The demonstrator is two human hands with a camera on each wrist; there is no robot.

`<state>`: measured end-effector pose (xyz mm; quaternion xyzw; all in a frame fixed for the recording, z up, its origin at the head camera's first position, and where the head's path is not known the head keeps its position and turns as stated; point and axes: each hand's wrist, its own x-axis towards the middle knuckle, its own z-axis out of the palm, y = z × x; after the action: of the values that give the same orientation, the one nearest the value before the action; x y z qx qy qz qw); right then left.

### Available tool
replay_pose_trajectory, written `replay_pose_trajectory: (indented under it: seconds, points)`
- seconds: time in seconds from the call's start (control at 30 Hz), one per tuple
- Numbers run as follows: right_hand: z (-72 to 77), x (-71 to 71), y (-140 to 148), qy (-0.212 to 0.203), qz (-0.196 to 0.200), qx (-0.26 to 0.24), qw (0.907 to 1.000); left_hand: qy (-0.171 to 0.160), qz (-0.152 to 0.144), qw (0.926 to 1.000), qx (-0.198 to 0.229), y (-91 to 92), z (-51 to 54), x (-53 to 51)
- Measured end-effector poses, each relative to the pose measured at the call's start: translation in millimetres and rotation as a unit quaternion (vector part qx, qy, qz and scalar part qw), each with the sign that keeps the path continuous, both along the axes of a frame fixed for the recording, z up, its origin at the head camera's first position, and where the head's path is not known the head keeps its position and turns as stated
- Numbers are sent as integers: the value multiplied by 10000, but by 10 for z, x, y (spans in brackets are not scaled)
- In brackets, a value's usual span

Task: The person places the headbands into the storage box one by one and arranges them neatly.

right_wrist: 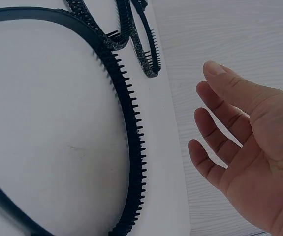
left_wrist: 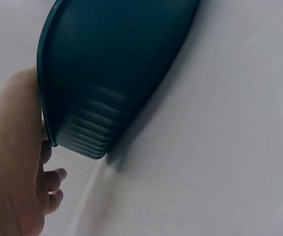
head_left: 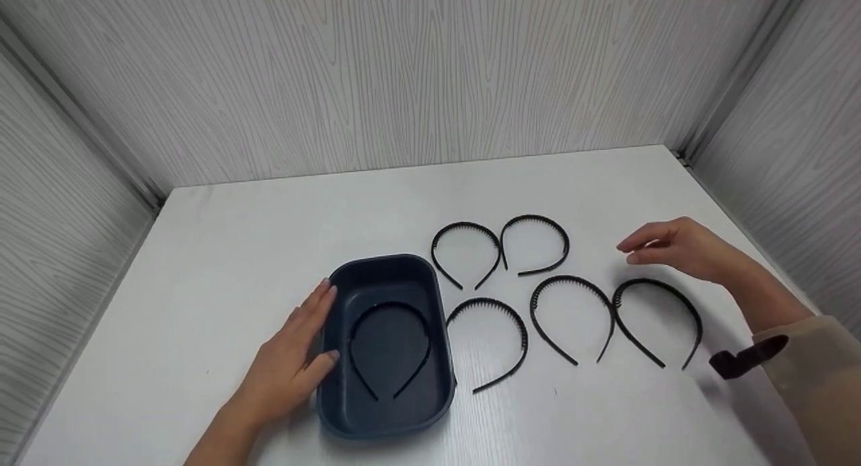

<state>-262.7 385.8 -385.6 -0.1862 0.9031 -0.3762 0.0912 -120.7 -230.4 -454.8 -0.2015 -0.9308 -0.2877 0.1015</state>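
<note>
A dark blue rectangular tray point(head_left: 440, 385) stands on the white table, also seen from its side as a blue wall point(left_wrist: 116, 59) in the left wrist view. My left hand point(head_left: 289, 365) rests against its left rim, fingers extended, thumb over the edge. Inside the tray lies one black headband point(head_left: 428, 345). My right hand point(head_left: 693, 251) hovers above the table's right side, fingers loosely bent, holding nothing. Just below it lies a toothed black headband point(head_left: 696, 311); the right wrist view shows a headband point(right_wrist: 134, 147) apart from the fingers.
Right of the tray lie several more headbands, among them one at the back point(head_left: 535, 217), one in the middle point(head_left: 572, 279) and one whose left end the tray hides point(head_left: 521, 331). Pale wood-grain panels point(head_left: 417, 69) enclose the table at the back and sides.
</note>
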Motion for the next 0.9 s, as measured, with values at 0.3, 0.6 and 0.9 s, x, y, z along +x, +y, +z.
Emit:
replay_pose_trajectory:
  seconds: [0.3, 0.6, 0.9]
  points:
    - [-165, 24, 51, -344, 4, 437, 9985, -44, 25, 10000, 21, 3, 1, 7]
    - [-265, 20, 105, -601, 135, 335, 9975, -55, 64, 10000, 7, 12, 10, -6]
    - [-381, 11, 114, -902, 469, -12, 9948, -50, 72, 10000, 9, 17, 3, -4]
